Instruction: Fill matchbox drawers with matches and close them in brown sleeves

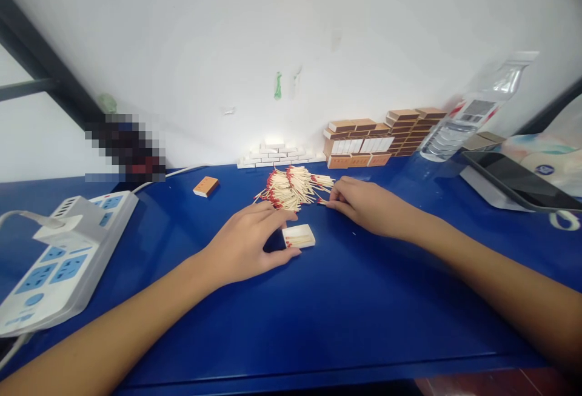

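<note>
My left hand [248,239] lies on the table with thumb and index finger around a small white matchbox tray [305,231], steadying it by its sides. A few red-tipped matches lie in the tray along its near side. My right hand [361,203] is closed in a pinch, with red match heads [321,201] poking out from its fingertips. Between and beyond the hands spreads a large loose pile of matches [291,187], their pale sticks pointing in various directions. How many matches the right fingers hold cannot be made out.
Against the wall stand stacked white trays [277,156] and brown matchbox sleeves [359,161]. One orange matchbox sleeve [206,187] lies apart at left. A power strip [82,262] is at far left. A water bottle [473,111] and a propped phone [518,181] stand right.
</note>
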A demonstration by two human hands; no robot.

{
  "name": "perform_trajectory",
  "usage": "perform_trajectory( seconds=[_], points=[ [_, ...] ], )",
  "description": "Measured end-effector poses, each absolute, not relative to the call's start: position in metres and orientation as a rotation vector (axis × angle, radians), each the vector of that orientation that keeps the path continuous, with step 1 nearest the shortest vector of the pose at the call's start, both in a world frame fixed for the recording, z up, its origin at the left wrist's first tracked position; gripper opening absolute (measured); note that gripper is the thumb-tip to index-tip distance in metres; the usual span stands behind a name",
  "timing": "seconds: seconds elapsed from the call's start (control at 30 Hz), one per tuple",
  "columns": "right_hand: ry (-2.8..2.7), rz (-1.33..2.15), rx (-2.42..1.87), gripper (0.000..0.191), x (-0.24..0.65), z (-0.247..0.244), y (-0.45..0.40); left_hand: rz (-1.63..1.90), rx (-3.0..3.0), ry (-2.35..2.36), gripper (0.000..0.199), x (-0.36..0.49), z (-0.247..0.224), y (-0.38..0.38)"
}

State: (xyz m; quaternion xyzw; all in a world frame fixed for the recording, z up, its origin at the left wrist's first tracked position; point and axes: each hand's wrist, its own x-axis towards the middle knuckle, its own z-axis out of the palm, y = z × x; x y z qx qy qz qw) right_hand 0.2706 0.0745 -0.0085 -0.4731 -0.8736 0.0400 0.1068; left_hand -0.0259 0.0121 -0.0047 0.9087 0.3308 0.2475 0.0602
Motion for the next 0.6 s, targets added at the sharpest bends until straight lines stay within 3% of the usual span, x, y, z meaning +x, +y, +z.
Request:
perform_trajectory(
  seconds=[0.43,0.6],
  points=[
    [-2.596,0.211,-1.428,0.020,0.263,-0.005,0.066,0.736,2.758,1.019,0.056,-0.025,-0.003,0.011],
    [-2.682,0.032,-1.406,0.022,0.258,-0.005,0.063,0.742,2.770,1.015,0.056,-0.026,-0.003,0.012]
  ],
)
